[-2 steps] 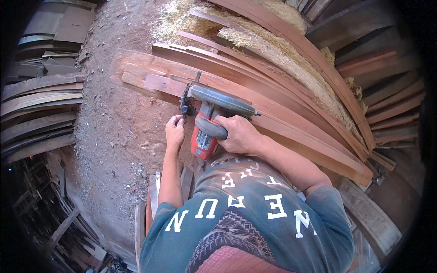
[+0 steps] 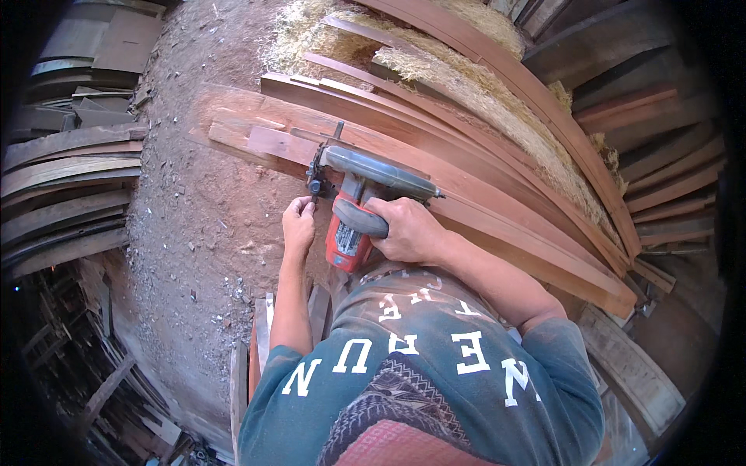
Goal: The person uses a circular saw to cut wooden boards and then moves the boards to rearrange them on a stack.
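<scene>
A circular saw (image 2: 379, 172) with a dark grey blade guard and a red body (image 2: 346, 242) rests on a long reddish wooden plank (image 2: 482, 216). My right hand (image 2: 410, 230) is wrapped round the saw's grey rear handle (image 2: 360, 217). At the front of the saw, my left hand (image 2: 300, 216) pinches a small dark part (image 2: 315, 190) beside its base. A thin dark guide bar (image 2: 339, 130) sticks out on the far side. The blade is hidden by the guard and the wood.
Reddish boards (image 2: 435, 144) lie beyond the saw. Pale wood shavings (image 2: 299, 39) are heaped behind them. Stacked lumber (image 2: 74, 167) lines the left side, and more planks (image 2: 660, 109) stand at the right. Dirt ground (image 2: 206, 179) with grit lies on the left.
</scene>
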Motion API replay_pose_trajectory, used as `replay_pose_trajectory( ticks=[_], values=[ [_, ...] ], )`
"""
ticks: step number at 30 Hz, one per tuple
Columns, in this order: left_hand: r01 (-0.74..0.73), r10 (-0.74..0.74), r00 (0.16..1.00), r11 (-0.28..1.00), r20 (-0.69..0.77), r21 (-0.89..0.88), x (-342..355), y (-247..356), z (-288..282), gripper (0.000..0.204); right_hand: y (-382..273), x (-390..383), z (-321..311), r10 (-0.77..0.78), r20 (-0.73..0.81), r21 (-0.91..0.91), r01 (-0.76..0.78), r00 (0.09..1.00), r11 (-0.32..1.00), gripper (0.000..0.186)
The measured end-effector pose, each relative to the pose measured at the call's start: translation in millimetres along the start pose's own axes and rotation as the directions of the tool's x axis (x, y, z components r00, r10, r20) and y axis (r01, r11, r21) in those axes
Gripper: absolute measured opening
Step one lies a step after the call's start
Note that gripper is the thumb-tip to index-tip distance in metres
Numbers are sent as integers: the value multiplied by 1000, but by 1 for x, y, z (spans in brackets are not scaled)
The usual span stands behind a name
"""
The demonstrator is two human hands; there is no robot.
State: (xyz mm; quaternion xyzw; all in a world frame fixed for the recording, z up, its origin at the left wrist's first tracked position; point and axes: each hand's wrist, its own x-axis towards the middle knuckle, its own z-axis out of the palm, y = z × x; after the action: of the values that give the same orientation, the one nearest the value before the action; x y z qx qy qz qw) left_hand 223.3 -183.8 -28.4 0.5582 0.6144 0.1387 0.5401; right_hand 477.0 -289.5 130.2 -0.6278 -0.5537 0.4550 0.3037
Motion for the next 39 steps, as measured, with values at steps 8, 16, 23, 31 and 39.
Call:
replay_pose_trajectory(
  ticks=[8,16,23,31,39],
  values=[
    [8,-8,999,1000,41,-20,14,-11,-22,20,-11,15,10,-29,-4,-13,29,1000,1000,21],
    [12,-13,999,1000,48,23,24,-7,-43,20,-25,31,17,5,2,31,-5,1000,1000,21],
    [8,-8,999,1000,48,8,34,-10,-58,21,-30,45,24,-18,5,4,18,1000,1000,22],
    [17,-16,998,1000,57,-17,46,-16,-75,20,-42,59,32,-18,7,-10,19,1000,1000,23],
    [-21,22,999,1000,31,-14,53,-15,-90,18,-46,73,42,-33,5,-21,33,999,999,21]
  ],
)
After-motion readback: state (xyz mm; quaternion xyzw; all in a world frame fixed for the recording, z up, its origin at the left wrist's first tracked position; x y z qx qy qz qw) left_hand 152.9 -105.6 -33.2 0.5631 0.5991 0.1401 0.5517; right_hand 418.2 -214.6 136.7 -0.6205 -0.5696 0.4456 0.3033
